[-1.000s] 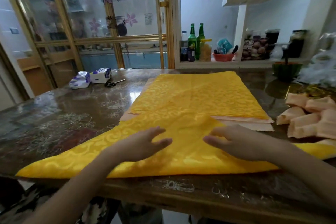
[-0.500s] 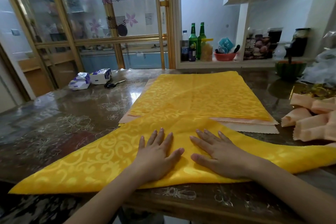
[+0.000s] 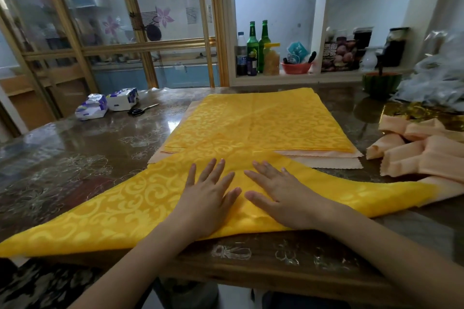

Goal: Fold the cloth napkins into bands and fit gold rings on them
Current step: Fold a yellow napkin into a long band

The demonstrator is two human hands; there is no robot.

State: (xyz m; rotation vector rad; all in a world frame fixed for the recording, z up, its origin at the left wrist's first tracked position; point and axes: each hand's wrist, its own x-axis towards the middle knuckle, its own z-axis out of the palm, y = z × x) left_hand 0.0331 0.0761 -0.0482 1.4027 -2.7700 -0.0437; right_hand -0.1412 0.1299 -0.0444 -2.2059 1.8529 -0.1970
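Observation:
A yellow patterned napkin (image 3: 120, 211) lies folded into a wide triangle along the table's near edge, its long fold toward me. My left hand (image 3: 208, 195) and my right hand (image 3: 281, 190) press flat on its middle, side by side, fingers straight and spread. Behind it lies a stack of flat yellow and peach napkins (image 3: 256, 123). At the right sit several folded peach napkins (image 3: 414, 150), with a gold shiny heap (image 3: 414, 110) behind them; single rings cannot be made out.
The glossy dark table (image 3: 75, 158) has two tissue packs (image 3: 108, 104) and scissors (image 3: 141, 110) at the back left. A watermelon (image 3: 381, 83) and clear plastic bags (image 3: 437, 78) stand at the back right. Shelves with bottles (image 3: 256, 47) rise behind.
Both hands came down from hovering with curled fingers to lying flat on the yellow triangle, then slid a little forward over it. The napkin's ends shifted slightly.

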